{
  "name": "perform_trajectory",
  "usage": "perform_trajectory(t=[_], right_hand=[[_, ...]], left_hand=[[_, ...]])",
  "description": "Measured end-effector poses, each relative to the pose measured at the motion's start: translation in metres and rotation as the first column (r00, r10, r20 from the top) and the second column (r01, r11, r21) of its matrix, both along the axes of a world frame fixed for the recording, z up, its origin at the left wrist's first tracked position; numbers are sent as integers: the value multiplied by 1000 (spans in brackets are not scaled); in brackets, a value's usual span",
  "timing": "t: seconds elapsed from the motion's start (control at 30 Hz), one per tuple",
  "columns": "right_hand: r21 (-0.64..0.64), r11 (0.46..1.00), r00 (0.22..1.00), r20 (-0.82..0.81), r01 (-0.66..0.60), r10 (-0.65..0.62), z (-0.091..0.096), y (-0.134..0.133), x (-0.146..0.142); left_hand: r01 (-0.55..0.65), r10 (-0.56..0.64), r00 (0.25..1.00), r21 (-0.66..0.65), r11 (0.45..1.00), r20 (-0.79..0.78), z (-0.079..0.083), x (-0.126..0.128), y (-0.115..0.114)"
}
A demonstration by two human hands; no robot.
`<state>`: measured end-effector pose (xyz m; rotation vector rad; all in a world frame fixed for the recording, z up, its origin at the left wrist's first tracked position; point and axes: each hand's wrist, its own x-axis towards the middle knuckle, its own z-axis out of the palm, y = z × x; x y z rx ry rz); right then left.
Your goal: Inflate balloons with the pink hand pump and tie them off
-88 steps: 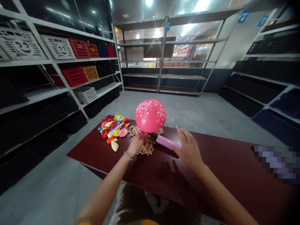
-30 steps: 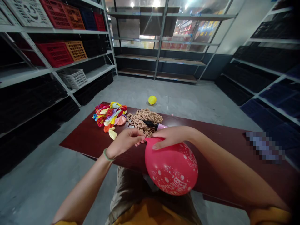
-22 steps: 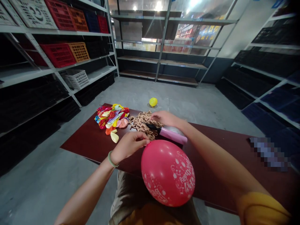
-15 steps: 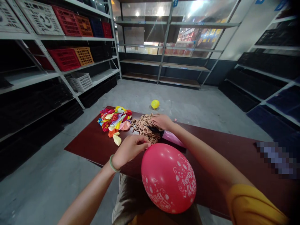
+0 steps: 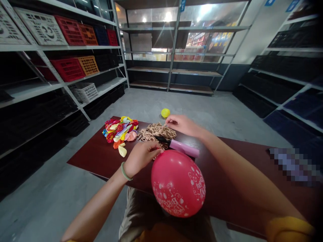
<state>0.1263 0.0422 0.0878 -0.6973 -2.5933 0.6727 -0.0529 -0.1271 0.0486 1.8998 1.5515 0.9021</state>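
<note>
A red inflated balloon (image 5: 178, 185) with white birthday print hangs over the table's near edge, above my lap. My left hand (image 5: 143, 158) pinches its neck between thumb and fingers. Just past it lies a pile of tan curled loops (image 5: 151, 132). At the pile's far right edge is my right hand (image 5: 183, 125), fingertips pinched together; whatever is between them is too small to make out. A pink balloon pump (image 5: 185, 148) with a black nozzle end lies against the pile, partly behind the balloon.
Loose deflated balloons (image 5: 122, 129) in many colours are heaped on the left of the dark red table (image 5: 88, 153). A small yellow balloon (image 5: 165, 113) sits on the floor beyond. A pixelated item (image 5: 292, 166) lies at the right. Shelves with crates (image 5: 68, 69) stand around.
My right hand has drawn back from over the tan pile to its far right edge, its fingers now pinched. The red balloon has shifted slightly, still held by my left hand.
</note>
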Motion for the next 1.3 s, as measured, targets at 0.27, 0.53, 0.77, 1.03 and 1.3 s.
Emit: perform_trajectory(t=[0.27,0.53,0.77,1.03,1.3], right_hand=[[111,991,987,-150,75,-58,42,-45,21],[124,991,990,-132,58,-42,47,-52,25],[128,992,999,-32,21,-17,45,-63,30],[78,995,998,-13,55,-54,48,-76,45],[154,972,984,-2,178,-180,36,-70,70]], left_hand=[[31,-22,997,115,993,-80,4,21,2],[29,-15,997,167,986,-81,3,26,-3],[-4,30,998,385,923,-61,0,15,7],[102,-97,995,243,965,-31,7,21,32],[105,-99,994,149,983,-46,18,15,38]])
